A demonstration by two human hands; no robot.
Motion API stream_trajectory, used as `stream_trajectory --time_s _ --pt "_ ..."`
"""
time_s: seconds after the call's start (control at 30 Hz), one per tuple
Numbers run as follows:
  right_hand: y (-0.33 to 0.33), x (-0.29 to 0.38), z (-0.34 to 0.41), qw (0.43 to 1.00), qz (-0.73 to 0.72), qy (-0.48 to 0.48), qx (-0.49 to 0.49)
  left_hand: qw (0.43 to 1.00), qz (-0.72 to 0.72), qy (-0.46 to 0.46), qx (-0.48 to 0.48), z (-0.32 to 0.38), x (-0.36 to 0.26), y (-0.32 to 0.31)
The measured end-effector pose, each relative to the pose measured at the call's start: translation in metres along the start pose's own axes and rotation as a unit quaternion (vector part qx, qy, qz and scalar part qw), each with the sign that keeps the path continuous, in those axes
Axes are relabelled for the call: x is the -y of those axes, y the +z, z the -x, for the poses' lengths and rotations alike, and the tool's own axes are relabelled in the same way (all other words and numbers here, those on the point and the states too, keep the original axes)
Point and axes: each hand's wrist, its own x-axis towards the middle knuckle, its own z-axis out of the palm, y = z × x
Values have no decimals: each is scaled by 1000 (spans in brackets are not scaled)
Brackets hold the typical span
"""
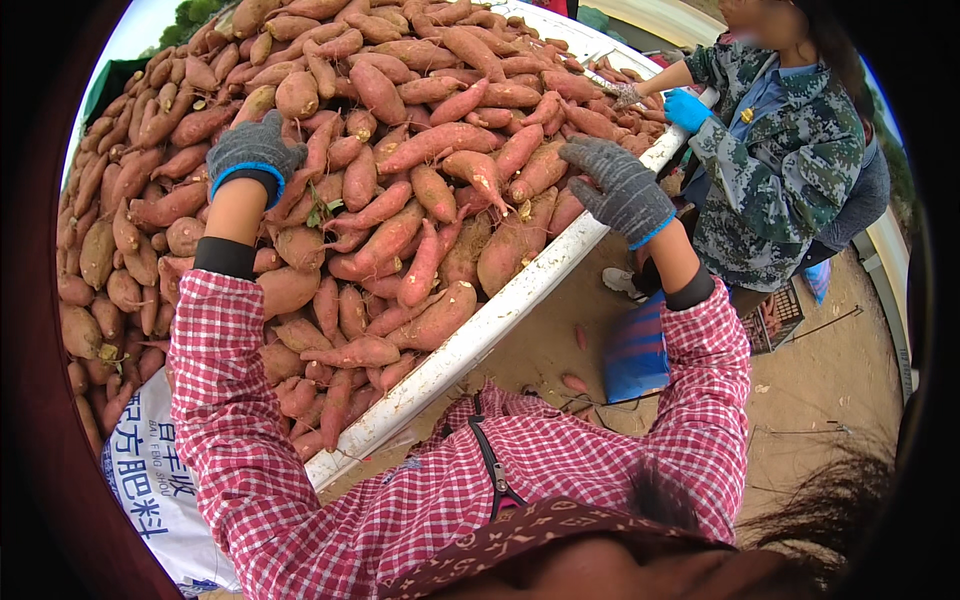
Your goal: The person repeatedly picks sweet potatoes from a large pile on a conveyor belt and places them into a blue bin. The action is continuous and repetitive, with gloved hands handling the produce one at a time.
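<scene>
A large heap of sweet potatoes with reddish skins lies before me, behind a white metal side rail. On the heap's left part rests my left hand, in a grey knit glove with a blue cuff. Its fingertips are partly hidden among the roots, so a hold on one cannot be made out. My right hand, gloved the same way, hovers by the rail at the heap's right edge. Its thumb and fingers are apart, with nothing seen between them.
At the right a person in a camouflage jacket reaches to the heap, one hand in a blue glove. Below stand a blue-and-red bag and a plastic crate. A printed white sack lies lower left. Loose sweet potatoes dot the ground.
</scene>
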Motion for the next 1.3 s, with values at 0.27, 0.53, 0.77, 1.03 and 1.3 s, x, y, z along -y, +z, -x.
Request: stream_trajectory --time_s 0.27,0.53,0.77,1.03,1.3 --pt "43 45 -131 925 188 0 330 939 155 306 16 0 -144 4" --pt "-5 -29 -83 967 59 141 205 915 149 353 -129 -79 -206 35" --pt "70 -125 -119 841 -367 379 118 922 -4 383 58 -97 -280 4" --pt "127 -99 -144 881 -365 290 82 910 136 339 195 -108 -264 18" --pt "62 -11 -134 566 -762 312 -35 894 197 389 -107 -77 -224 43"
